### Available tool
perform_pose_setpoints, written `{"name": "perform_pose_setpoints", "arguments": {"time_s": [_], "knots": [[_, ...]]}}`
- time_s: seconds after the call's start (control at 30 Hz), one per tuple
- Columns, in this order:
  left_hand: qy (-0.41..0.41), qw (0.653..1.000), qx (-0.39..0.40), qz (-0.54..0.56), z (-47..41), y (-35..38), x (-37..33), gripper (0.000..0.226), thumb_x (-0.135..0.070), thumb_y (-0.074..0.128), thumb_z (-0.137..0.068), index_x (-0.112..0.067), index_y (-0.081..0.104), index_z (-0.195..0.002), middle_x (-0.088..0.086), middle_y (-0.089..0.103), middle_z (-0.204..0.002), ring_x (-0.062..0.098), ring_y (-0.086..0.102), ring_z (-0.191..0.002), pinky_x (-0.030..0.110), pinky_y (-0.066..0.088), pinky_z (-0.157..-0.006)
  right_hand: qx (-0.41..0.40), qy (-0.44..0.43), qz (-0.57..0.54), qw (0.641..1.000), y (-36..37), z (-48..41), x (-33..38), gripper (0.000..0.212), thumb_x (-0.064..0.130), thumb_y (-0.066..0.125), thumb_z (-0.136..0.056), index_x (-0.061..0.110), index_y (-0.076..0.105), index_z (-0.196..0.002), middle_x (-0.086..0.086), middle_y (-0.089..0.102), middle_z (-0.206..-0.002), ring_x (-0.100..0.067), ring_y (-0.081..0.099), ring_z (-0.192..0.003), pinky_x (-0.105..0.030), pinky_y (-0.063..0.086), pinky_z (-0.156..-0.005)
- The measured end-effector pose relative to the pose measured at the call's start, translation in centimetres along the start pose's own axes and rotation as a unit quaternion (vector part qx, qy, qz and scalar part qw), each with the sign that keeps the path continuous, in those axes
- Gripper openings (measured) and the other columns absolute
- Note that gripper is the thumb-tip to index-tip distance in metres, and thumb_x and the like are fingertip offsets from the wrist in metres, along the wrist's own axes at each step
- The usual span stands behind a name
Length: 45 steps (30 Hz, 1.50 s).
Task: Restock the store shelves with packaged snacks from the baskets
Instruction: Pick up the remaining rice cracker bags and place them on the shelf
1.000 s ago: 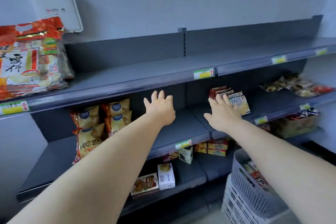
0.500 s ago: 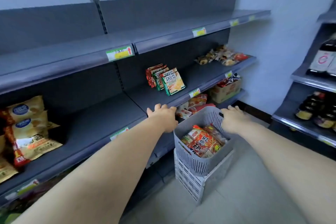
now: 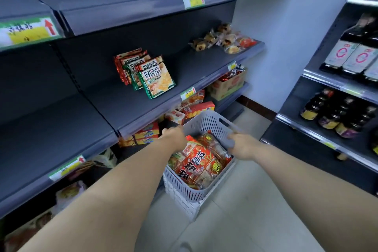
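Observation:
A grey slotted basket (image 3: 206, 122) stands on a stack of like baskets on the floor beside the dark shelving. Large red snack bags (image 3: 199, 164) fill it. My left hand (image 3: 173, 139) reaches over the basket's left rim, fingers curled down onto the bags; whether it grips one is hidden. My right hand (image 3: 242, 145) grips the basket's right rim. On the middle shelf (image 3: 126, 106) above stand a few green and red snack packets (image 3: 145, 74).
Wrapped pastries (image 3: 223, 40) lie further right on the middle shelf. Boxes of snacks (image 3: 190, 108) and a carton (image 3: 228, 86) sit on the lower shelves. A second shelving unit with dark sauce bottles (image 3: 335, 114) stands at the right. Pale floor tiles (image 3: 245, 210) lie between them.
The view has swung right and down from the shelves to the basket. Both hands dropped from shelf height to the basket; the right hand took hold of its rim.

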<state>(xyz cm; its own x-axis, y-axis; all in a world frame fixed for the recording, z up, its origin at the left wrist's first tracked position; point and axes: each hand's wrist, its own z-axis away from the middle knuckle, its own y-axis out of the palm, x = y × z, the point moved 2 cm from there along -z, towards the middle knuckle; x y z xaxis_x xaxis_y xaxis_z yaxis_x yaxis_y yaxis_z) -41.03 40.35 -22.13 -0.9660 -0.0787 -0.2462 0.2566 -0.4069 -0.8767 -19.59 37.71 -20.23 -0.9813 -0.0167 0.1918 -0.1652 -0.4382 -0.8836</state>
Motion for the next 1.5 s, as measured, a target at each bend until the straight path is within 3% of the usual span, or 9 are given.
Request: {"name": "perform_pose_setpoints", "arguments": {"time_s": [0.4, 0.57, 0.77, 1.0, 1.17, 1.27, 1.33, 1.4, 1.5], "knots": [[-0.103, 0.988, 0.003, 0.115, -5.0, 2.7, 2.7, 0.039, -0.012, 0.050, -0.094, -0.012, 0.045, -0.133, 0.015, 0.055, -0.129, 0.033, 0.053, -0.118, 0.035, 0.044, -0.082, 0.090, -0.030, -0.006, 0.996, 3.0, -11.6, 1.0, 0.032, 0.028, 0.055, -0.093, 0.022, 0.056, -0.124, -0.005, 0.061, -0.125, -0.026, 0.057, -0.111, -0.038, 0.047, -0.097], [-0.160, 0.977, -0.006, 0.139, -6.7, 3.4, 3.5, 0.045, -0.008, 0.049, -0.093, -0.013, 0.045, -0.138, 0.015, 0.051, -0.136, 0.033, 0.044, -0.129, 0.040, 0.044, -0.097, 0.130, -0.068, 0.038, 0.989, 4.7, -17.2, 1.0, 0.046, 0.028, 0.054, -0.091, 0.018, 0.051, -0.135, -0.007, 0.053, -0.136, -0.029, 0.052, -0.120, -0.040, 0.045, -0.103], [-0.244, 0.949, -0.038, 0.199, -8.7, 4.5, 3.6, 0.046, -0.002, 0.045, -0.091, -0.016, 0.051, -0.135, 0.014, 0.057, -0.130, 0.031, 0.052, -0.121, 0.039, 0.049, -0.093, 0.172, -0.102, 0.028, 0.979, 6.5, -23.0, 0.9, 0.036, 0.033, 0.057, -0.091, 0.022, 0.057, -0.126, -0.003, 0.063, -0.121, -0.026, 0.059, -0.108, -0.041, 0.048, -0.098], [-0.295, 0.911, -0.099, 0.272, -10.0, 6.4, 2.3, 0.043, -0.006, 0.043, -0.097, -0.020, 0.055, -0.136, 0.009, 0.064, -0.128, 0.030, 0.062, -0.110, 0.035, 0.051, -0.085, 0.226, -0.123, 0.042, 0.965, 9.8, -27.2, 1.4, 0.052, 0.022, 0.055, -0.091, 0.017, 0.038, -0.140, -0.010, 0.054, -0.135, -0.030, 0.054, -0.120, -0.043, 0.046, -0.101], [-0.313, 0.899, -0.118, 0.282, -10.0, 7.2, 1.5, 0.043, -0.003, 0.043, -0.096, -0.019, 0.062, -0.131, 0.003, 0.064, -0.130, 0.022, 0.058, -0.119, 0.029, 0.047, -0.097, 0.241, -0.106, 0.023, 0.964, 11.4, -28.2, 2.1, 0.074, 0.023, 0.061, -0.092, 0.018, 0.017, -0.152, -0.012, 0.044, -0.146, -0.032, 0.049, -0.128, -0.040, 0.047, -0.099], [-0.326, 0.891, -0.121, 0.292, -9.9, 7.5, 1.4, 0.043, -0.002, 0.042, -0.095, -0.019, 0.062, -0.130, 0.001, 0.063, -0.130, 0.021, 0.058, -0.118, 0.029, 0.047, -0.095, 0.251, -0.074, 0.008, 0.965, 12.0, -28.7, 2.2, 0.090, 0.025, 0.061, -0.094, 0.021, -0.005, -0.155, -0.011, 0.033, -0.154, -0.032, 0.052, -0.125, -0.032, 0.048, -0.080], [-0.335, 0.886, -0.118, 0.298, -9.6, 7.9, 1.4, 0.042, -0.005, 0.042, -0.097, -0.020, 0.061, -0.131, 0.000, 0.063, -0.130, 0.020, 0.060, -0.114, 0.029, 0.049, -0.092, 0.267, -0.062, -0.002, 0.962, 12.0, -28.7, 2.3, 0.096, 0.028, 0.062, -0.094, 0.022, -0.013, -0.154, -0.012, 0.032, -0.155, -0.030, 0.062, -0.106, -0.027, 0.048, -0.066], [-0.347, 0.880, -0.113, 0.303, -9.3, 8.3, 1.5, 0.040, -0.007, 0.041, -0.098, -0.019, 0.060, -0.131, 0.001, 0.064, -0.129, 0.021, 0.062, -0.108, 0.031, 0.052, -0.087, 0.271, -0.065, 0.003, 0.960, 11.9, -28.4, 2.5, 0.099, 0.032, 0.063, -0.093, 0.021, -0.014, -0.154, -0.014, 0.039, -0.150, -0.024, 0.065, -0.091, -0.025, 0.046, -0.058], [-0.371, 0.868, -0.116, 0.308, -8.8, 8.8, 1.7, 0.040, -0.007, 0.042, -0.098, -0.020, 0.060, -0.131, 0.001, 0.064, -0.129, 0.021, 0.061, -0.111, 0.031, 0.051, -0.089, 0.266, -0.062, 0.004, 0.962, 11.7, -28.2, 2.8, 0.098, 0.039, 0.067, -0.089, 0.017, -0.002, -0.155, -0.014, 0.044, -0.146, -0.029, 0.060, -0.112, -0.029, 0.043, -0.071]]}}
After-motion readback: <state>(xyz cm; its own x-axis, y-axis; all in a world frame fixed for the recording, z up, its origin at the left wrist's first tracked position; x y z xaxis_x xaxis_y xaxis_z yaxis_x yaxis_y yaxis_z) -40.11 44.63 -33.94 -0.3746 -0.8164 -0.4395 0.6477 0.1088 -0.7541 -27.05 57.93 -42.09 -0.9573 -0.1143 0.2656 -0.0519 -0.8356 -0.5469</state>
